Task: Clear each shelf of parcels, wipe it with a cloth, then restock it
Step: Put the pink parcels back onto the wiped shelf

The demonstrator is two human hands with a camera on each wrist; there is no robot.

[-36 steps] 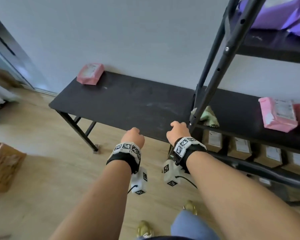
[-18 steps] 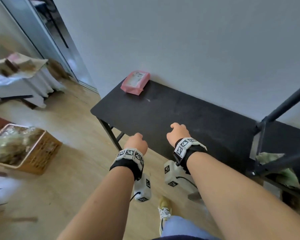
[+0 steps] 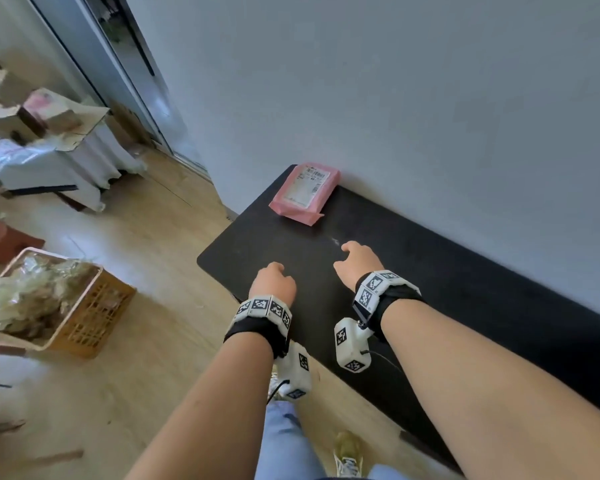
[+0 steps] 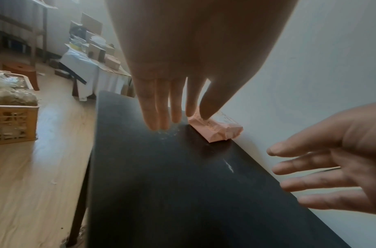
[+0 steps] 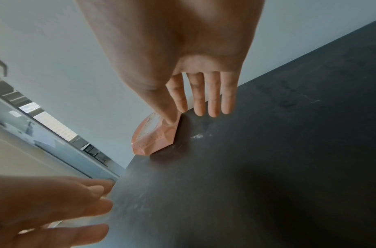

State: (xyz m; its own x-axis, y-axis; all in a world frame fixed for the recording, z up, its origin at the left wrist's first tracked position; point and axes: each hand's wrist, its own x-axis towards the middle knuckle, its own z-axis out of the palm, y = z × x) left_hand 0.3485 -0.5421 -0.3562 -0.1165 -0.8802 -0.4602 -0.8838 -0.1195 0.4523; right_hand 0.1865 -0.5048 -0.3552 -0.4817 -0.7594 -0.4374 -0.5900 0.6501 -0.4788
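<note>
Over the black table (image 3: 465, 289) we held 2 empty hands, fingers loosely extended and slightly apart. Our right hand (image 3: 359, 261) was nearer the target than our left hand (image 3: 272, 282). Beyond the fingertips, ahead and slightly left, the pink parcel (image 3: 305, 192) lay flat at the table's far corner against the wall, long axis running away from us; its white label (image 3: 308, 187) was unreadable.

Matt black table (image 3: 430, 271) (scuffed); plastic parcel (image 3: 303, 194).
</note>
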